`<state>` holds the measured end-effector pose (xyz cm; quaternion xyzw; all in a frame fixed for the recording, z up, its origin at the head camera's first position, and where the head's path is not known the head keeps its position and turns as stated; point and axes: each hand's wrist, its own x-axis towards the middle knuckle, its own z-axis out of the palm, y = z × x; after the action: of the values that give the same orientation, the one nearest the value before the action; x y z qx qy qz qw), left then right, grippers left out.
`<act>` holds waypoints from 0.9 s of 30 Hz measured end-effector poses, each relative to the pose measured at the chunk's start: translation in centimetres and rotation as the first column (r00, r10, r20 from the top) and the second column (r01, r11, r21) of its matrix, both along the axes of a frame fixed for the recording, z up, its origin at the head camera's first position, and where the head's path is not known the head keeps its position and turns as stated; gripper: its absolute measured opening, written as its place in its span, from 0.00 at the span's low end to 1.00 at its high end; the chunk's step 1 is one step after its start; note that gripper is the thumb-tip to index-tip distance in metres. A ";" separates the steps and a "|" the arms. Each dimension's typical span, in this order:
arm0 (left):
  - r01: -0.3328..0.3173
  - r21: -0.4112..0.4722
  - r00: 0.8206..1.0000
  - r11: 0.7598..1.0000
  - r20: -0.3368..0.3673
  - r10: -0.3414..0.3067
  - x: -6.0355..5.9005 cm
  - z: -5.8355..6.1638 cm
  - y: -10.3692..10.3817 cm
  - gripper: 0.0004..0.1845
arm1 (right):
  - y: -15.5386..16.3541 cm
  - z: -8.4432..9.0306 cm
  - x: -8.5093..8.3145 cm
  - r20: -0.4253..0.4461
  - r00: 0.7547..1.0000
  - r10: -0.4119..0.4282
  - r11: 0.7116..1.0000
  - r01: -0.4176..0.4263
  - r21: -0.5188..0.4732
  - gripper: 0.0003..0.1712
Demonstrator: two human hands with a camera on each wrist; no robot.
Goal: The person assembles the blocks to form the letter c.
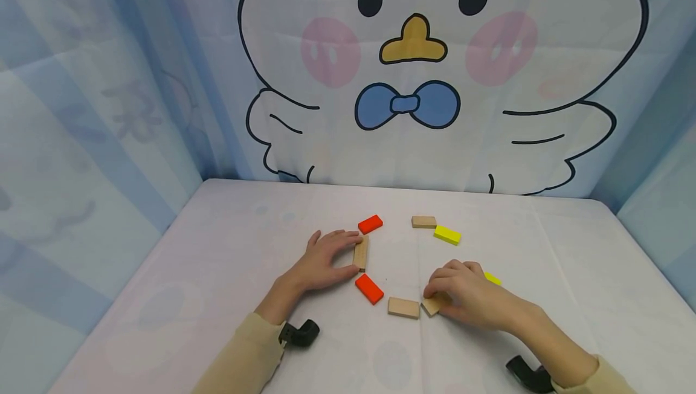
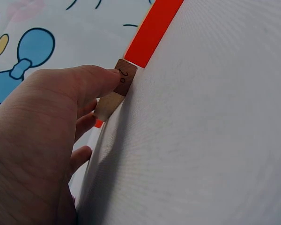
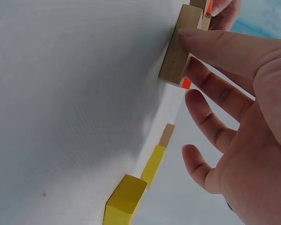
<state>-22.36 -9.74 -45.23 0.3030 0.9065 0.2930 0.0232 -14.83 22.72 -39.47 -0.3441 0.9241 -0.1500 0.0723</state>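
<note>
Small flat blocks lie in a loose ring on the white table (image 1: 217,273). My left hand (image 1: 348,254) pinches a wooden block (image 1: 360,253) lengthwise between fingers and thumb; in the left wrist view the thumb (image 2: 98,77) presses that block's end (image 2: 125,77), just before a red block (image 2: 152,33). My right hand (image 1: 435,294) grips another wooden block (image 1: 432,306) at the ring's near right; the right wrist view shows its thumb (image 3: 210,40) on this block (image 3: 175,56). Red blocks (image 1: 370,223) (image 1: 370,289) lie at either end of the left wooden block.
Another wooden block (image 1: 403,307) lies beside the right hand's block. At the far side are a wooden block (image 1: 423,222) and a yellow block (image 1: 447,235). A second yellow block (image 1: 492,278) shows behind the right hand. A cartoon curtain (image 1: 413,80) backs the table.
</note>
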 end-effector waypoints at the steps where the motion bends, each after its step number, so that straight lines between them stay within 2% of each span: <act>1: 0.000 -0.002 1.000 1.000 -0.001 0.000 0.0 0.0 0.0 0.32 | 0.0 0.0 0.0 -0.002 1.000 -0.001 1.000 0.001 0.001 0.18; 13: 0.001 -0.001 1.000 1.000 -0.004 -0.001 0.0 0.0 0.0 0.32 | 1.6 1.0 0.0 -0.038 0.994 -0.099 0.995 0.098 -0.037 0.18; 20: 0.003 -0.004 1.000 1.000 0.003 -0.003 0.0 -0.1 0.0 0.32 | 3.6 1.3 -0.2 -0.030 0.981 -0.192 0.980 0.189 -0.061 0.19; 27: 0.003 -0.003 1.000 1.000 -0.002 -0.003 0.0 0.0 0.0 0.32 | 5.9 1.0 -0.4 -0.024 0.967 -0.255 0.967 0.255 -0.025 0.19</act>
<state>-22.35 -9.70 -45.25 0.3046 0.9065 0.2913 0.0233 -15.25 28.58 -38.47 -0.2250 0.9599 -0.1633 0.0364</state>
